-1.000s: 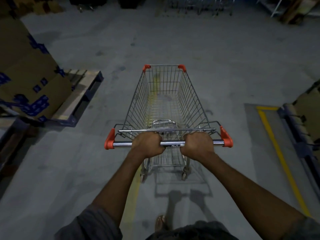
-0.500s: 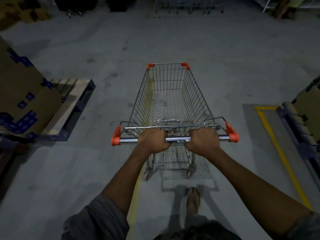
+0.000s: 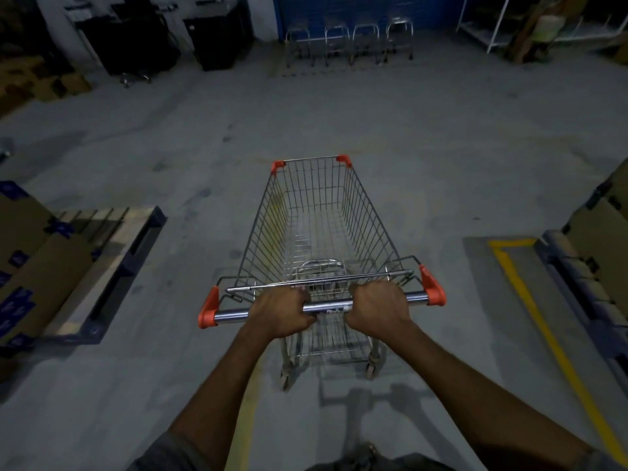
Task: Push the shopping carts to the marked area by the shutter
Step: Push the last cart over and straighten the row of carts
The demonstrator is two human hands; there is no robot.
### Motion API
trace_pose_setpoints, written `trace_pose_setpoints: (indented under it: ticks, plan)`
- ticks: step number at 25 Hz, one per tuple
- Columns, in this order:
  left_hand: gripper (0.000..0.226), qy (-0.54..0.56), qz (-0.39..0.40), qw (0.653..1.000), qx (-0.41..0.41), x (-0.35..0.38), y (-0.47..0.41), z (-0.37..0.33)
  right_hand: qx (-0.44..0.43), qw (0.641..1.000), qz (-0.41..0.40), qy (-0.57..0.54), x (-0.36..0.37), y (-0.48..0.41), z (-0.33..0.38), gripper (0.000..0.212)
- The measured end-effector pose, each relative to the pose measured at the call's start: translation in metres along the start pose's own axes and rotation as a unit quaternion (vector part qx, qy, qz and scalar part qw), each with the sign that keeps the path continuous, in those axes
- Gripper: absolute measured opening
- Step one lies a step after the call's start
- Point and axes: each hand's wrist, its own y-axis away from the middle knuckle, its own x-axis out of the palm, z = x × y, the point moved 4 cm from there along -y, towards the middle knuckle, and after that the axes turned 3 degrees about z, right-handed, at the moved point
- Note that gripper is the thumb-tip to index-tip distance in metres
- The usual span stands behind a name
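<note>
At the far left, brown boxes (image 3: 30,266) with blue print sit stacked on a pallet (image 3: 112,266) with a dark blue frame, its bare slats showing on the side nearer the cart. Behind them, at the top left, dark cabinets (image 3: 136,39) stand against the wall, with more cartons (image 3: 40,83) on the floor beside them.

In the middle of the grey floor (image 3: 136,385) stands the cart (image 3: 316,232), a wire basket with nothing in it, orange caps on its front corners and orange ends on its chrome handle (image 3: 326,305). It points toward the back wall, well short of it. The left hand (image 3: 282,312) is clenched around the handle left of centre, knuckles up. The right hand (image 3: 379,305) is clenched around the handle right of centre in the same way, close beside the left, a short bare length of bar between them. Both arms reach out nearly straight from the bottom edge. The rear wheels are blurred. A faded yellow line runs along the floor under the cart.

Straight ahead, far off, a row of parked carts (image 3: 350,42) stands against a blue shutter (image 3: 356,11).

To the right, a white rack (image 3: 489,25) stands near the back wall. Lower right, a yellow stripe (image 3: 543,321) marks a corner on the floor, and just beyond it a second pallet (image 3: 577,287) carries more boxes (image 3: 608,243)
</note>
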Motion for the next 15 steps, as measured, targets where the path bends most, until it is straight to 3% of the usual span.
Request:
trace_pose_setpoints:
  ticks: [4, 8, 15]
  plan:
    - [0.029, 0.036, -0.008, 0.999, -0.01, -0.015, -0.058, -0.002, -0.005, 1.0, 0.011, -0.026, -0.001, -0.049, -0.035, 0.035]
    - [0.034, 0.059, -0.011, 0.998, -0.01, -0.025, -0.123, -0.002, -0.015, 0.999, 0.004, -0.042, -0.008, -0.101, -0.073, 0.031]
    - [0.047, 0.083, 0.007, 0.996, 0.024, -0.039, -0.247, 0.003, -0.011, 0.998, -0.026, -0.05, 0.001, -0.204, -0.14, 0.048]
